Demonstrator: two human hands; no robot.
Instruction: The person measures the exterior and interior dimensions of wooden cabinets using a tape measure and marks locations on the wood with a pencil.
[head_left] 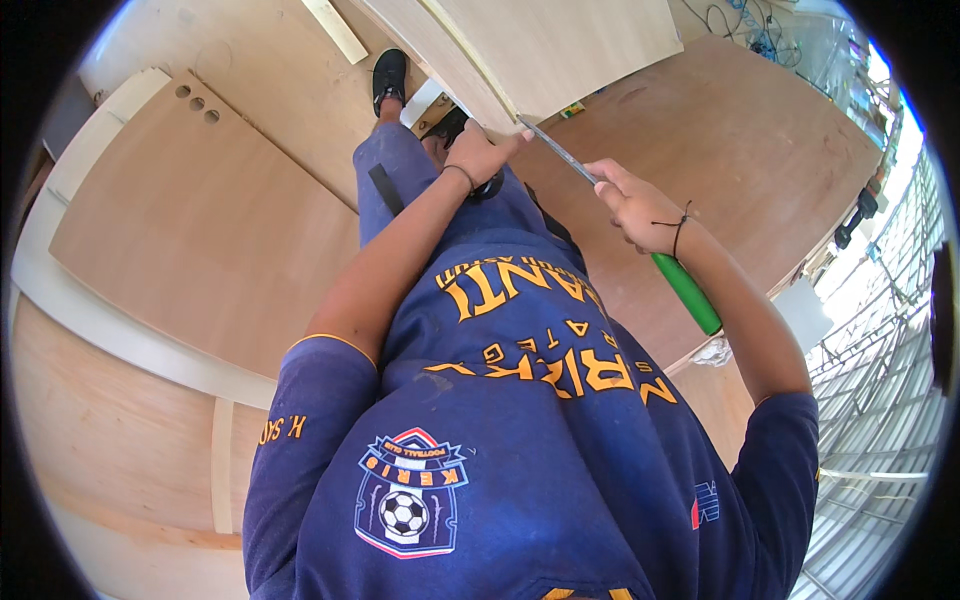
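My right hand (635, 208) is closed round a file-like tool with a thick green handle (688, 294) and a long, narrow grey blade (560, 150). The blade slants up and left, its tip against the near corner of a pale wooden panel (570, 50). At that same corner, my left hand (478, 153) grips the panel's end, one finger stretched out close to the blade tip. Its other fingers are partly hidden. The panel's light edge strip (470, 70) runs away from me beside my leg.
A brown board (700, 150) lies at the right under the panel. Another large board with several round holes (180, 220) stands at the left. Tangled cables (750, 30) lie at the far right, and a metal grille (870, 370) borders the right side. My shoe (390, 78) is beside the panel.
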